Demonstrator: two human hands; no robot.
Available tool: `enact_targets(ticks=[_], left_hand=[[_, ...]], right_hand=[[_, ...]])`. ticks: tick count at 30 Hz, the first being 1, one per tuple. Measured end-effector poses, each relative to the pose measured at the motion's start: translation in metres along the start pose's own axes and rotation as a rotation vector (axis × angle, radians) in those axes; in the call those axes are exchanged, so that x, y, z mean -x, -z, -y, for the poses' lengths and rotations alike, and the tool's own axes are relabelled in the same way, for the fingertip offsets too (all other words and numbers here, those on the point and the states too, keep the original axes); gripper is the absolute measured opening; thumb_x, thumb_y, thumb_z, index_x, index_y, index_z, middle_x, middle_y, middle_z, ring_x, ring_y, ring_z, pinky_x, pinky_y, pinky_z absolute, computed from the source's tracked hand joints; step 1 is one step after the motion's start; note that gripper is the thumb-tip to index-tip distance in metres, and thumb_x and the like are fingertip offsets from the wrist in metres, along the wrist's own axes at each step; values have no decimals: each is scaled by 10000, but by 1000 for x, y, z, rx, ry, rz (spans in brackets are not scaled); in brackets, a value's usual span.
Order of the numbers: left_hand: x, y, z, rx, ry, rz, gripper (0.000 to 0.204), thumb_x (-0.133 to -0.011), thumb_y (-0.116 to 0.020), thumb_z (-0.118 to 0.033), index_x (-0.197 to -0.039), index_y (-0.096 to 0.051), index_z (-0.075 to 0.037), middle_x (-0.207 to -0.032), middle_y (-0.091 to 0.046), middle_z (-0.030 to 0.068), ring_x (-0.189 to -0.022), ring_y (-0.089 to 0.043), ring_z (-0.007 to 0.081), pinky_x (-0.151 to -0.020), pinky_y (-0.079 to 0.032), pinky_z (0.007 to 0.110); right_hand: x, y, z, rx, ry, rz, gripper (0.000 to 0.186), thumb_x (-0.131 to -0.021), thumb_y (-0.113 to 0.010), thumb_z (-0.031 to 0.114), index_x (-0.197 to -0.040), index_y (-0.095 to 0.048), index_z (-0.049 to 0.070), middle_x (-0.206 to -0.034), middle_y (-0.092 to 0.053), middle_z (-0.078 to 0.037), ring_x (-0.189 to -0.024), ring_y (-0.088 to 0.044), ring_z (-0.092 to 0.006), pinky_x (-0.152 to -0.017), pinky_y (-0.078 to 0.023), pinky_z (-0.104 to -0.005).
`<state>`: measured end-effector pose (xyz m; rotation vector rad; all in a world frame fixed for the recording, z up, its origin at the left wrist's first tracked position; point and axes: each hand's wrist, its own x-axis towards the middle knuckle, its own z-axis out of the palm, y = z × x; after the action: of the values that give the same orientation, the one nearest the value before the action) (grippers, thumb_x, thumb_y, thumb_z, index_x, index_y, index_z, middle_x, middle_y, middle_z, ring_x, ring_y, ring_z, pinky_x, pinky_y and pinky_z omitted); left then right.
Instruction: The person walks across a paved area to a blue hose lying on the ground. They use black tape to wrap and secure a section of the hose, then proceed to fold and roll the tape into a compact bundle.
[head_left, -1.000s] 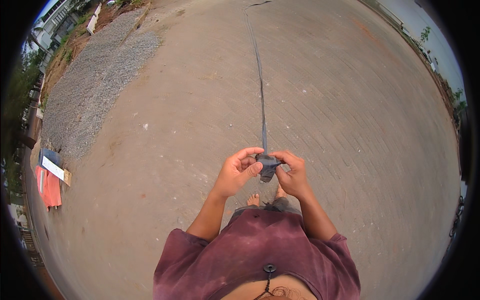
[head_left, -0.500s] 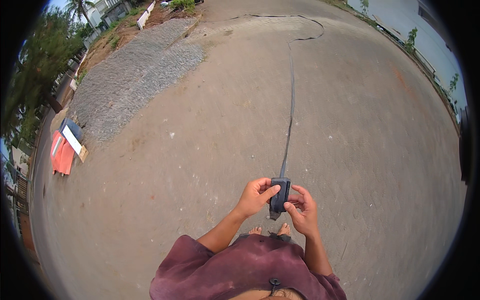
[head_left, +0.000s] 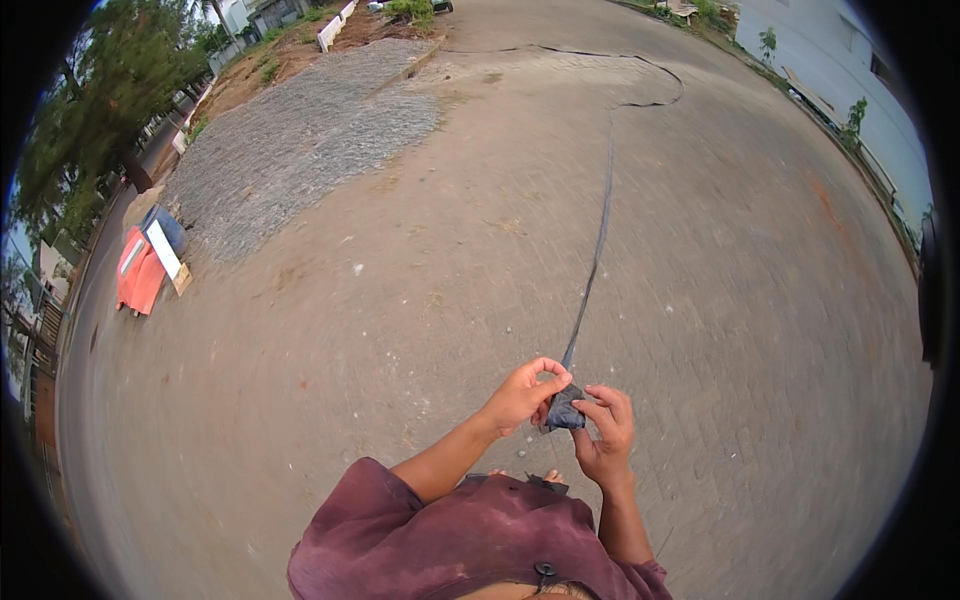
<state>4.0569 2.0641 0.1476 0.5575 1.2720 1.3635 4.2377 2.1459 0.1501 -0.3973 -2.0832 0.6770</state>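
Note:
A small blackish bundle (head_left: 566, 411), roughly rectangular with a shiny, creased face, is between my hands in front of my body. My left hand (head_left: 522, 398) is closed, its thumb and fingertips pinching at the bundle's upper left, where the strip comes in. With bent fingers and thumb, my right hand (head_left: 606, 436) grips the bundle's right side. From its top a long, flat dark strip (head_left: 597, 255) runs away over the ground, then curves right and back left far off. Whether the bundle is the strip wound up on itself or around a core, I cannot tell.
A bed of grey gravel (head_left: 300, 130) spreads at the far left. Near it stand an orange cloth or vest (head_left: 140, 272), a white board (head_left: 162, 248) and a blue drum (head_left: 170, 225). A pale wall (head_left: 830, 70) borders the paved ground at the right.
The bundle has turned over, from a smooth upright block to a creased, shiny face. My left thumb has shifted to its top corner. The view has tilted, moving the surroundings rightward.

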Motion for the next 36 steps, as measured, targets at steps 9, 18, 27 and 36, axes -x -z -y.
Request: enact_targets(ticks=[9, 18, 27, 36], left_hand=[[-18, -40, 19, -201, -384, 123, 406, -993, -716, -226, -1306, -591, 1, -1132, -719, 72, -1026, -682, 133, -924, -547, 306], [-53, -56, 2, 149, -101, -138, 452, -978, -711, -108, -1346, -467, -13, -948, -737, 115, -822, -701, 104, -694, -563, 250], [-121, -23, -39, 3, -197, 264, 647, -979, -730, -167, -1511, -384, -39, -1076, -711, 82, -954, -662, 113, -844, -544, 287], [-225, 48, -104, -588, -439, -26, 290, -913, -809, -224, -1062, -733, 14, -964, -663, 31, -870, -629, 76, -708, -521, 267]], right_hand=[[-17, 29, -47, -701, -647, 81, 282, -949, -727, 109, -1189, -672, -30, -975, -747, -132, -909, -704, -175, -762, -561, -296], [-53, 46, -73, 225, 175, 125, 419, -831, -702, -28, -1240, -676, 55, -1275, -658, -157, -1038, -657, -320, -860, -548, -429], [-87, 4, -149, -84, -187, 96, 325, -761, -716, -37, -1079, -730, 31, -1016, -742, -136, -906, -700, -300, -807, -548, -384], [-168, -62, -189, -691, -697, 273, 265, -1018, -656, 164, -1219, -688, -5, -888, -706, -33, -805, -654, -104, -729, -551, -293]])
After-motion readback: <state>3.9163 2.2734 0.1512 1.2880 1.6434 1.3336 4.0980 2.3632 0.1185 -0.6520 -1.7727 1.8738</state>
